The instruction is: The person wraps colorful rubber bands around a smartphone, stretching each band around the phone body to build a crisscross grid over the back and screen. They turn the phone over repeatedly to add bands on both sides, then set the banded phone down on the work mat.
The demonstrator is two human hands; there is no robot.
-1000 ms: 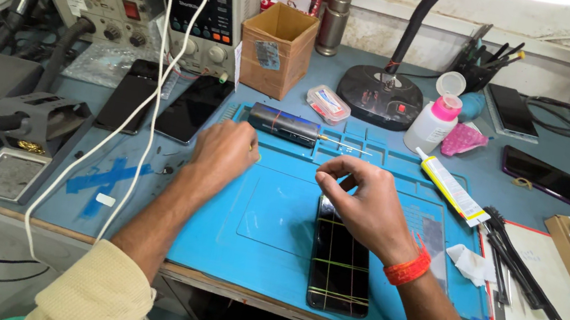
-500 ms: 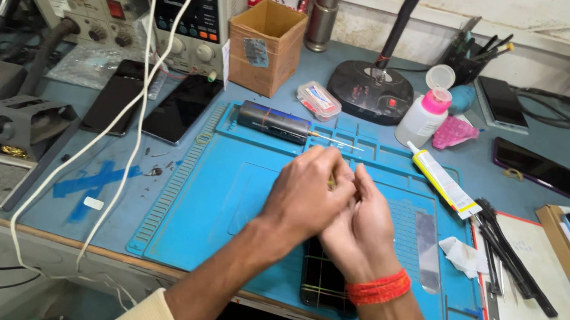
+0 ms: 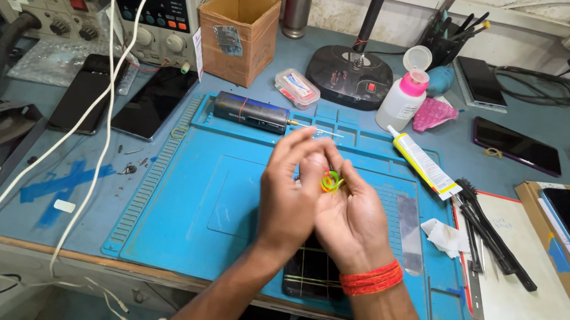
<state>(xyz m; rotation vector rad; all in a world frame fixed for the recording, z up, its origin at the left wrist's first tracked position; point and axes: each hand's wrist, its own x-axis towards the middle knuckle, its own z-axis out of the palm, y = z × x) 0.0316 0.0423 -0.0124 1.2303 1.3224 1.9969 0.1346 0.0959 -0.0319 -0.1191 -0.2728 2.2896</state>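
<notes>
My left hand and my right hand are raised together over the blue work mat. Between their fingertips sit small rubber bands, yellow, green and orange. Both hands pinch at them. A dark phone lies on the mat under my wrists, mostly hidden by them. Red thread is wound round my right wrist.
An electric screwdriver lies at the mat's far edge. A glue tube, brushes, cardboard box, bottle with pink cap, lamp base, power supply and several phones surround the mat. A white cable hangs at left.
A second ago my hands were apart on the mat by the phone. They came together, lifted, and now hold the small rubber bands between them.
</notes>
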